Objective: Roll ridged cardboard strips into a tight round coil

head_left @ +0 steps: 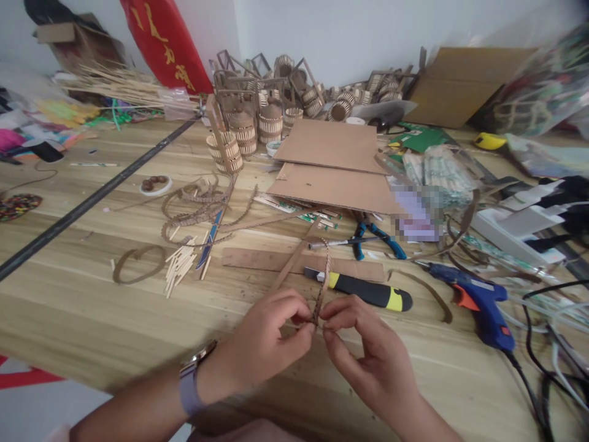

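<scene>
My left hand [276, 328], with a watch on its wrist, pinches the lower end of a thin brown cardboard strip [326, 270]. My right hand [363, 344] pinches the same strip close beside it, the fingertips of both nearly touching. The strip rises from the fingers and curves at its top. Just beyond my hands lie a black and yellow utility knife [368, 291] and a flat cardboard piece [257, 260]. Short wooden sticks [181, 265] lie in a pile to the left, near curled corrugated strips [184, 212].
A blue glue gun [483, 301] with cables lies at right. Blue-handled pliers [378, 238] and cardboard sheets [334, 184] are ahead. Small stick baskets [242, 132] stand at the back. A black bar [101, 188] crosses the left side of the wooden table [92, 307].
</scene>
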`<state>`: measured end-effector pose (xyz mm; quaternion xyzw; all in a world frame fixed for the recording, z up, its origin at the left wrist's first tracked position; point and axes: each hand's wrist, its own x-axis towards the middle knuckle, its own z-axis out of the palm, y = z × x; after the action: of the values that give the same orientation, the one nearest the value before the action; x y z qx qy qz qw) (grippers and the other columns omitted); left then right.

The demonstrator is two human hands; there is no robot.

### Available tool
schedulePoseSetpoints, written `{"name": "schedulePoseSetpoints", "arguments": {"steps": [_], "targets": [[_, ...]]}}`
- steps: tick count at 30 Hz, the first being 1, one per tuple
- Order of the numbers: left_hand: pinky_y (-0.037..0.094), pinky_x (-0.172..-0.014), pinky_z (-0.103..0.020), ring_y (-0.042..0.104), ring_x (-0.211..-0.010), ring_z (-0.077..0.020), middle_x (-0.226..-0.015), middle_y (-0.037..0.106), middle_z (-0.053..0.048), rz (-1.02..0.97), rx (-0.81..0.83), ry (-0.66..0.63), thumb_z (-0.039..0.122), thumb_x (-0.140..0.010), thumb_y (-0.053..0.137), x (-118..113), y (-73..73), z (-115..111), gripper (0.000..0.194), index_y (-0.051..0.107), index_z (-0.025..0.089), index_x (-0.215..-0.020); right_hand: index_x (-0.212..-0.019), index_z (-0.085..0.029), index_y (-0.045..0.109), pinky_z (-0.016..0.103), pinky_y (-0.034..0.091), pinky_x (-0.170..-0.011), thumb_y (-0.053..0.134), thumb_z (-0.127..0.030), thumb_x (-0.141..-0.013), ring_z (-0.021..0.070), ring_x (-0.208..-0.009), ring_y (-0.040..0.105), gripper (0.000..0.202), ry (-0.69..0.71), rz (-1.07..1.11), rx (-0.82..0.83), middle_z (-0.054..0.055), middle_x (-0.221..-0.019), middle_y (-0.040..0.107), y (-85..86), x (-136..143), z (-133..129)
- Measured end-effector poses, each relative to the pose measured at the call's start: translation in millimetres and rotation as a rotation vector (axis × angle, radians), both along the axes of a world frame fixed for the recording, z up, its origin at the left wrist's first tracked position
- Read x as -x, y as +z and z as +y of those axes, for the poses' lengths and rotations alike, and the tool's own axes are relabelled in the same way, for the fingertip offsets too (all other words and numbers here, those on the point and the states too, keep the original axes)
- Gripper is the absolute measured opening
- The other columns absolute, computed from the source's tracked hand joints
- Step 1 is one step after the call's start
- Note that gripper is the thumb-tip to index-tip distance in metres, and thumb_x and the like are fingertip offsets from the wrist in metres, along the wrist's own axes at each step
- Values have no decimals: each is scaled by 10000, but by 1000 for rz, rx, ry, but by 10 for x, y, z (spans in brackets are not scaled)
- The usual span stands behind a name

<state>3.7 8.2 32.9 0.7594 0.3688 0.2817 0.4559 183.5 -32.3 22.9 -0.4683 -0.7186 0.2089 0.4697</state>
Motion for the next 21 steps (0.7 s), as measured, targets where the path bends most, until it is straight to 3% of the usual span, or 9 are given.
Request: {"name": "schedulePoseSetpoints", "arguments": {"steps": [12, 21], "targets": [[426, -698, -208, 585, -754, -121, -770, 617, 15, 0, 84, 60, 80, -768, 549, -26, -31, -26, 123, 636, 167, -763, -891, -216, 589, 293, 507, -641, 562, -55, -836, 160, -736, 637, 172, -35, -214, -136, 22, -797, 641, -94, 24, -16], [342, -574, -209, 482, -617, -103, -619, 505, 43, 0, 137, 123, 86, -694, 536, -45, -49, -25, 122, 527, 170, -605, -854, -213, 587, 268, 493, -638, 562, -75, -851, 143, -719, 633, 141, -46, -189, -115, 9, -779, 641, -133, 93, -35]]}}
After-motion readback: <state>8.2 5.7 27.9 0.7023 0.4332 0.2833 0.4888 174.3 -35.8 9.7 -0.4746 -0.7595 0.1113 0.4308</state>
